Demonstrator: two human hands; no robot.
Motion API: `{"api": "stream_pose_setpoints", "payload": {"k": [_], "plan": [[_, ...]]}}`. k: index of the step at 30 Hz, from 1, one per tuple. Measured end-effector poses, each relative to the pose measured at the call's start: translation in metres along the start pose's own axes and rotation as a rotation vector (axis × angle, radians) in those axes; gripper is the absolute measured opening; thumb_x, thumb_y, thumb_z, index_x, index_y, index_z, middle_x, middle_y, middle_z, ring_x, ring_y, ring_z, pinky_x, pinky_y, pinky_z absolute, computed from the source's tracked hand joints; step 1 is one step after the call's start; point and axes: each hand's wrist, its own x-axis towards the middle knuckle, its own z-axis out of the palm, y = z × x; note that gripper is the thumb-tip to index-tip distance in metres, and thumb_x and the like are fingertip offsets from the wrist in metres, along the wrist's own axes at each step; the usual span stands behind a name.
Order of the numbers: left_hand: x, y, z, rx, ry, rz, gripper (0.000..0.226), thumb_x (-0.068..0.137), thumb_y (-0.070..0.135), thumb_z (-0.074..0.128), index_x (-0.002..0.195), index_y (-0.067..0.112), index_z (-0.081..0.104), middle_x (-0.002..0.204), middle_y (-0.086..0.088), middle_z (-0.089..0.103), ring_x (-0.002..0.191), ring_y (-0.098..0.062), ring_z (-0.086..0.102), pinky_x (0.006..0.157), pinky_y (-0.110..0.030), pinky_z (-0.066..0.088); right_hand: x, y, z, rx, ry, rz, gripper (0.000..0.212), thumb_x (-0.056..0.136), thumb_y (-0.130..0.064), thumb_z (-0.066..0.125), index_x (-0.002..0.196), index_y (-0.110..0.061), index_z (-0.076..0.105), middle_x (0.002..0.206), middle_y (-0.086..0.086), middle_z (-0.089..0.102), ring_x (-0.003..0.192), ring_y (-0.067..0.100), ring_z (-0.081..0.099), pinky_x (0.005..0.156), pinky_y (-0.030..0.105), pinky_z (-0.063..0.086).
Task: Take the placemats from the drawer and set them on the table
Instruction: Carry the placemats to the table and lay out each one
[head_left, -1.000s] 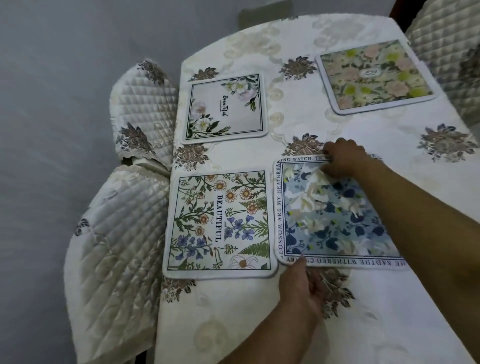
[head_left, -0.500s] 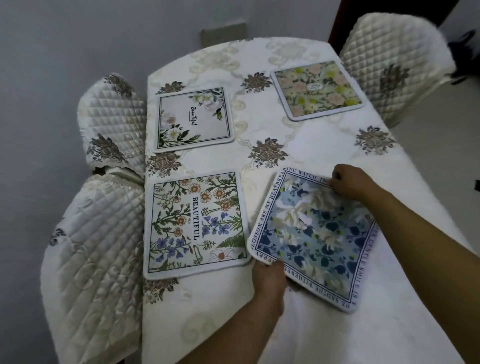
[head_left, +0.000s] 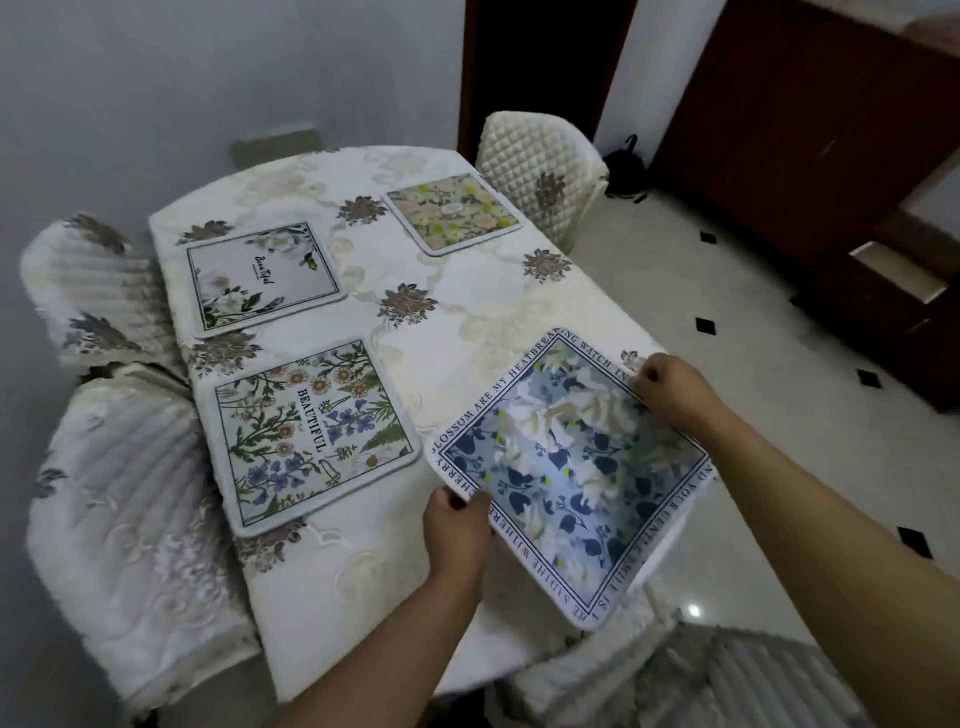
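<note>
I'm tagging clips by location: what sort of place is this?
Most likely a home dining room: a table under an embroidered tablecloth, chairs with quilted covers drawn up around it, and a dark wooden cabinet on the tiled floor.

Blue floral placemat (head_left: 566, 467), held askew, table's edge (head_left: 363, 597)

Four placemats (head_left: 569, 470), four chairs (head_left: 537, 171), one table (head_left: 498, 322).
</note>
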Motion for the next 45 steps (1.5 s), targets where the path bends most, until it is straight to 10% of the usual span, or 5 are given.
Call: {"api": "stream_pose_setpoints", "payload": {"k": [25, 45], "plan": [[-0.16, -0.08, 0.086, 0.263, 0.542, 0.436, 0.029, 0.095, 0.032, 0.06, 0.086, 0.007, 0.048, 0.071, -0.005, 0.05, 0.063, -0.022, 0.047, 0.054, -0.03, 0.034, -0.117, 0.16, -0.065, 0.088, -0.082, -0.27, 0.023, 0.098, -0.029, 0.049, 0.08, -0.014, 0.047, 0.071, 0.002, 0.054, 0.063, 0.017, 0.046, 0.06, 0.034, 0.035], [-0.034, -0.038, 0.076, 0.06, 0.722, 0.336, 0.02, 0.092, 0.015, 0.063, 0.111, 0.009, 0.057, 0.099, -0.002, 0.06, 0.084, -0.018, 0.055, 0.073, -0.027, 0.041, -0.018, 0.125, 0.049, 0.236, -0.246, -0.278, 0.028, 0.099, -0.031, 0.049, 0.082, -0.009, 0.048, 0.073, 0.005, 0.054, 0.067, 0.019, 0.05, 0.059, 0.033, 0.037]]}}
